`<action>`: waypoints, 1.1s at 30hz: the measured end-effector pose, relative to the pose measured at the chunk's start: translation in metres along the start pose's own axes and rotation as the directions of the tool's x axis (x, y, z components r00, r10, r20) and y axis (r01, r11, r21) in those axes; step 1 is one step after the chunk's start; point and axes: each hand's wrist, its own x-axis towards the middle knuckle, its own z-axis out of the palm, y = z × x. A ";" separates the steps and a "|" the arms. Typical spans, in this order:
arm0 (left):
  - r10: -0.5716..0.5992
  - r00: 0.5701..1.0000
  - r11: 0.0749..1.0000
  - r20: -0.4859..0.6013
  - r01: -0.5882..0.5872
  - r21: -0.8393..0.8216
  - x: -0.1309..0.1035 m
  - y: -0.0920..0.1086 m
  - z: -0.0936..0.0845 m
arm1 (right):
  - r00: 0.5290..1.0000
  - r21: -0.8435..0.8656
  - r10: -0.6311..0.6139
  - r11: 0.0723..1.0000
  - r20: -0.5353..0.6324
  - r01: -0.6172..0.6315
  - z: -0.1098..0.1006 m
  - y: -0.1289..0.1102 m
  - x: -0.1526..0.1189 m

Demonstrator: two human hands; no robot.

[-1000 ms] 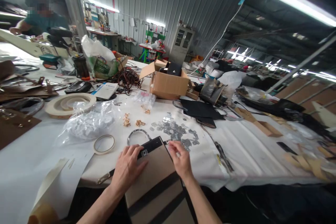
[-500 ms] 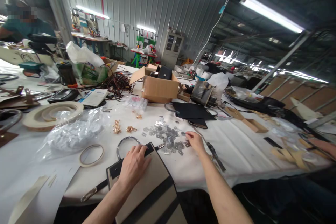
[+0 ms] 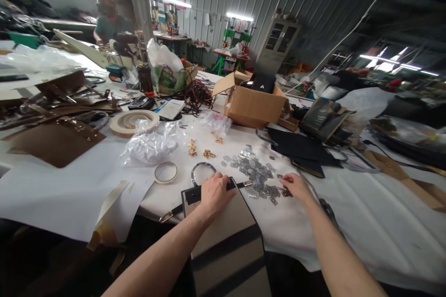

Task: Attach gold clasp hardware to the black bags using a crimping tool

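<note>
A beige panel with black edges and stripes (image 3: 230,232) lies at the table's front edge, with a round handle (image 3: 204,164) behind it and straps at both sides. My left hand (image 3: 215,193) rests on its black top end, fingers curled over the edge. To the right, my right hand (image 3: 296,186) has its fingertips pinched at the right side of a pile of small metal plates (image 3: 256,171). A small plate seems to be at those fingertips. A few dark brown plates (image 3: 286,192) lie just under them.
Gold fittings (image 3: 192,147), a tape roll (image 3: 165,173) and a plastic bag of white pieces (image 3: 149,146) lie left of the pile. Behind are a cardboard box (image 3: 254,106) and black pieces (image 3: 303,148). A person (image 3: 109,23) sits at the far left.
The view has turned left, so everything sits further right in the picture. Both hands keep nearly the same places on the panel and beside the plates.
</note>
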 end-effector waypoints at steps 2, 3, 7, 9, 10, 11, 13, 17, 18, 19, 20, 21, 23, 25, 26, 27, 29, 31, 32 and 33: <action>0.052 0.998 0.999 -0.025 -0.052 -0.004 -0.003 -0.001 0.001 | 1.000 0.029 0.001 1.000 -0.019 -0.001 -0.002 -0.007 -0.004; 0.087 0.996 0.996 -0.035 -0.088 -0.004 -0.005 -0.002 0.002 | 1.000 0.051 0.001 0.999 -0.032 0.001 -0.001 -0.012 -0.006; 0.160 0.986 0.987 -0.039 -0.159 0.023 -0.009 -0.004 0.004 | 1.000 0.200 -0.008 0.980 -0.019 0.012 0.014 -0.039 -0.028; 0.161 0.986 0.986 -0.033 -0.160 0.041 -0.009 -0.004 0.005 | 0.998 0.319 -0.018 0.948 0.057 -0.002 0.030 -0.060 -0.049; 0.161 0.986 0.986 -0.034 -0.159 0.050 -0.009 -0.003 0.005 | 0.993 0.391 -0.022 0.920 0.115 -0.025 0.040 -0.072 -0.061; 0.162 0.986 0.986 -0.040 -0.160 0.057 -0.009 -0.002 0.005 | 0.981 0.493 -0.023 0.867 0.193 -0.077 0.049 -0.084 -0.074; 0.165 0.985 0.985 -0.055 -0.161 0.065 -0.010 -0.002 0.005 | 0.939 0.626 -0.032 0.754 0.342 -0.202 0.066 -0.106 -0.098; 0.143 0.987 0.989 -0.074 -0.139 0.057 -0.013 -0.004 0.006 | 0.909 0.591 -0.033 0.770 0.415 -0.242 0.091 -0.132 -0.129; 0.136 0.988 0.990 -0.077 -0.132 0.057 -0.014 -0.004 0.006 | 0.910 0.561 -0.031 0.796 0.414 -0.228 0.095 -0.134 -0.133; 0.132 0.988 0.990 -0.077 -0.127 0.058 -0.014 -0.005 0.006 | 0.908 0.538 -0.026 0.813 0.417 -0.224 0.098 -0.135 -0.135; 0.130 0.989 0.990 -0.075 -0.126 0.059 -0.014 -0.005 0.006 | 0.903 0.527 -0.018 0.817 0.429 -0.234 0.100 -0.136 -0.136; 0.130 0.989 0.990 -0.072 -0.126 0.060 -0.014 -0.005 0.006 | 0.895 0.530 -0.007 0.808 0.445 -0.257 0.102 -0.136 -0.137; 0.131 0.989 0.990 -0.068 -0.127 0.059 -0.014 -0.005 0.006 | 0.880 0.565 0.012 0.763 0.474 -0.315 0.103 -0.137 -0.139; 0.130 0.989 0.990 -0.068 -0.126 0.055 -0.014 -0.005 0.006 | 0.870 0.611 0.011 0.707 0.493 -0.355 0.104 -0.139 -0.140; 0.129 0.989 0.991 -0.067 -0.125 0.053 -0.013 -0.005 0.006 | 0.865 0.627 0.006 0.686 0.501 -0.368 0.103 -0.140 -0.140; 0.127 0.990 0.991 -0.066 -0.124 0.051 -0.013 -0.005 0.006 | 0.861 0.634 0.000 0.676 0.509 -0.375 0.103 -0.141 -0.141; 0.125 0.990 0.991 -0.066 -0.122 0.049 -0.013 -0.005 0.006 | 0.851 0.613 0.001 0.694 0.524 -0.378 0.102 -0.142 -0.141; 0.127 0.989 0.991 -0.073 -0.124 0.050 -0.013 -0.006 0.006 | 0.843 0.560 0.014 0.741 0.538 -0.370 0.101 -0.143 -0.140; 0.131 0.988 0.991 -0.076 -0.127 0.048 -0.013 -0.006 0.007 | 0.839 0.531 0.016 0.768 0.543 -0.358 0.101 -0.144 -0.139; 0.135 0.988 0.990 -0.078 -0.132 0.046 -0.013 -0.007 0.007 | 0.839 0.506 0.013 0.793 0.544 -0.341 0.101 -0.144 -0.139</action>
